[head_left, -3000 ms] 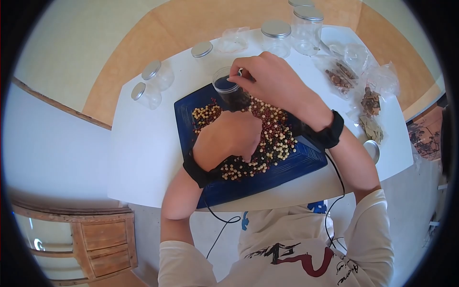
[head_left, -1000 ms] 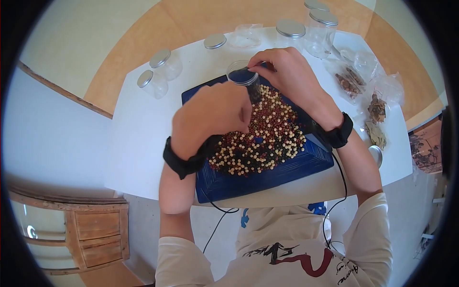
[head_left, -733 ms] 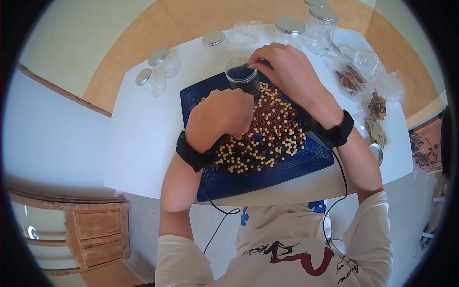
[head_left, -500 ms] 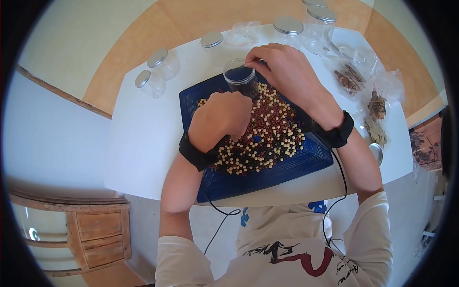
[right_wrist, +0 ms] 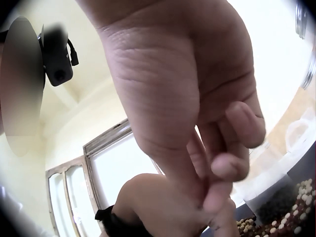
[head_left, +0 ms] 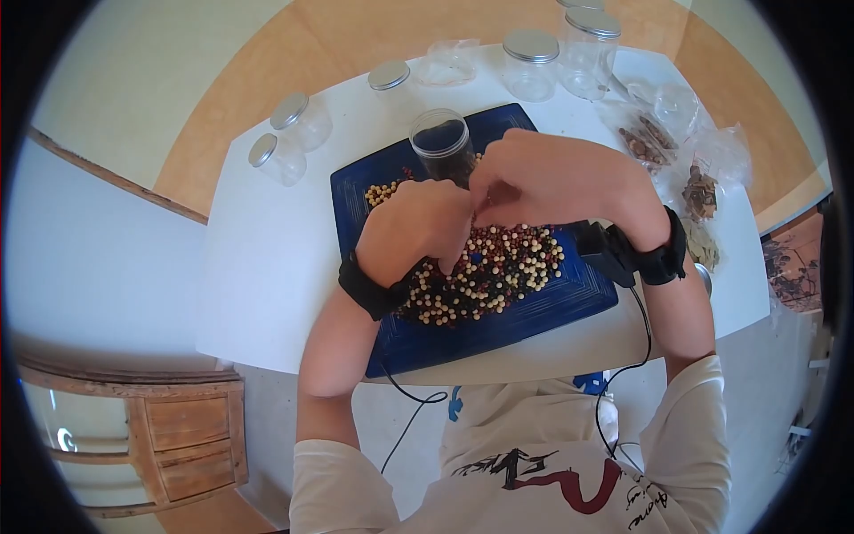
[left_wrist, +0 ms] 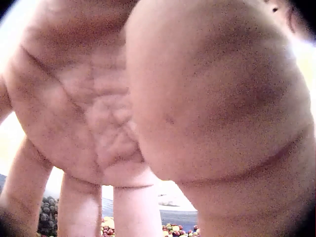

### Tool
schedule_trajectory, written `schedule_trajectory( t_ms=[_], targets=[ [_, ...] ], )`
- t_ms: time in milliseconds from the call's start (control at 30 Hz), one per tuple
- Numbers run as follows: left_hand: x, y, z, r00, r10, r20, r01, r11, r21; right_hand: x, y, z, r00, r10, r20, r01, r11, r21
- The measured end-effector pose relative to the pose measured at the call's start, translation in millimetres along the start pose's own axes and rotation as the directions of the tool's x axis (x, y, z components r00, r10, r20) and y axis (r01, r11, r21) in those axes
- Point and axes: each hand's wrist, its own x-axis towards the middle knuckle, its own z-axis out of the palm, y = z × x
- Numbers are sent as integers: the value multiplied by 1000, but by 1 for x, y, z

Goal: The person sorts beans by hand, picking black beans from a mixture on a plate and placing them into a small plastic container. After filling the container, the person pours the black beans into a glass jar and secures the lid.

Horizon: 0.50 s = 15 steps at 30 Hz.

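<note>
we see our left hand [head_left: 414,227] over the 9 o'clock half of the blue tray [head_left: 409,347], above the heap of mixed beans [head_left: 480,294]. in the left wrist view 3 of its fingers [left_wrist: 81,207] reach down, straight and apart from each other, but the tips run out of the frame, so we cannot tell whether they meet or pinch a bean.

our right hand [head_left: 556,178] comes in from 2 o'clock and meets the left near the middle of the tray. its thumb and a fingertip are together beside the left hand, with 2 other fingers curled; we cannot tell whether a bean is between them.

the beans, cream, dark red, green and black, spread over the tray, mostly from its middle toward 6 o'clock, with a small patch near 10 o'clock. the open jar [head_left: 442,153] stands at about 12 o'clock on the tray, just beyond our hands, with dark stuff inside.

on the white table [head_left: 267,285], 2 small jars [head_left: 289,138] with silver lids sit at 10 o'clock, a silver lid [head_left: 390,76] at 11 and a clear bag [head_left: 447,67] at 12. bigger lidded jars [head_left: 590,58] stand at 1 o'clock, and bags of dried brown pieces [head_left: 700,194] lie toward 2 o'clock. our wrists wear black bands [head_left: 369,289].
</note>
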Motion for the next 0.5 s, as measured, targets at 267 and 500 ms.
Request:
schedule_trajectory(
  t_ms=[267,500],
  targets=[
    [6,-5,3,996,34,77,-28,996,-80,-3,-2,3,965,145,221,-127,988,-92],
    [5,-4,2,996,50,73,-45,996,-73,6,14,26,942,64,330,-46,997,-63]
  ],
)
